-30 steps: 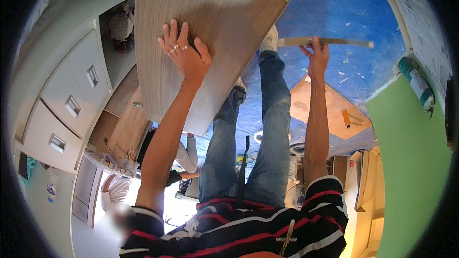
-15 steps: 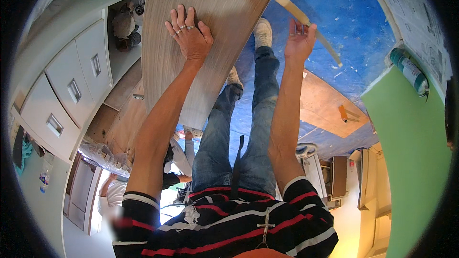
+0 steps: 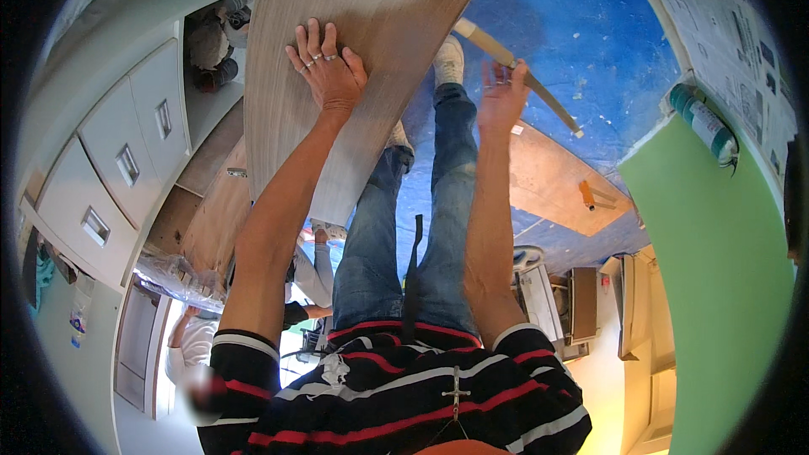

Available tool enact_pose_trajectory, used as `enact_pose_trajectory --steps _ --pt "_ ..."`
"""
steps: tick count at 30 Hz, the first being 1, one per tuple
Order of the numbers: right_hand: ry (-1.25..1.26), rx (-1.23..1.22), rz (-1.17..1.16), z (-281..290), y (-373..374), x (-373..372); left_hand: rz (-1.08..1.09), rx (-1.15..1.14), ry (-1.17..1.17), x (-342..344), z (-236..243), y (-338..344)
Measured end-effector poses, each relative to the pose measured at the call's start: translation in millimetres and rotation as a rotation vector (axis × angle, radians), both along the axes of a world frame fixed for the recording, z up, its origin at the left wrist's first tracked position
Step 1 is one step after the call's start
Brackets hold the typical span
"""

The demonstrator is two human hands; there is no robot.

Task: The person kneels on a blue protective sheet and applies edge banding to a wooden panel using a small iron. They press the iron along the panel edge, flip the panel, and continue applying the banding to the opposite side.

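Note:
My left hand (image 3: 329,76) lies flat on a brown wood-grain panel (image 3: 371,0), fingers stretched out, with rings on some of them. The panel stretches from the top of the view down beside my legs. To its right, my right hand (image 3: 503,99) is pinched on a long, thin tan strip (image 3: 487,42), slightly blurred by motion. The strip slants from close to the panel's right edge down to the right. Whether its upper end touches the panel I cannot tell.
Blue sheeting (image 3: 590,34) covers the floor, with a light brown board (image 3: 556,177) and an orange-handled tool (image 3: 587,195) on it. White drawers (image 3: 126,164) line the left. A green surface (image 3: 716,227) bearing a green bottle (image 3: 704,124) is at right. Another person (image 3: 198,341) is at lower left.
My right hand has moved left with the strip, bringing its upper end close to the panel's edge. My left hand stays flat on the panel; the whole view has shifted slightly.

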State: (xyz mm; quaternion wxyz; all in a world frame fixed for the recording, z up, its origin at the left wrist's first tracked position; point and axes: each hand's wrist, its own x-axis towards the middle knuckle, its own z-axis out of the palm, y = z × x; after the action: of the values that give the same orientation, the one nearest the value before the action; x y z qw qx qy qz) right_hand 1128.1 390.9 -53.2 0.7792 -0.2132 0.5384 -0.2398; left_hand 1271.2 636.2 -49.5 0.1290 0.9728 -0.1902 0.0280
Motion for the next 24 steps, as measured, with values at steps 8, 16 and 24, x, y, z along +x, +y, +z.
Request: enact_pose_trajectory --steps 8,16,24 --pt "-0.058 -0.087 -0.035 7 13 -13 -0.024 -0.029 -0.026 1 6 -4" --pt "-0.041 -0.155 -0.073 6 21 -54 -0.023 -0.054 -0.045 -2 -7 3" --pt "-0.117 -0.135 -0.132 -14 54 -52 -0.389 0.246 0.296 -58 48 78"
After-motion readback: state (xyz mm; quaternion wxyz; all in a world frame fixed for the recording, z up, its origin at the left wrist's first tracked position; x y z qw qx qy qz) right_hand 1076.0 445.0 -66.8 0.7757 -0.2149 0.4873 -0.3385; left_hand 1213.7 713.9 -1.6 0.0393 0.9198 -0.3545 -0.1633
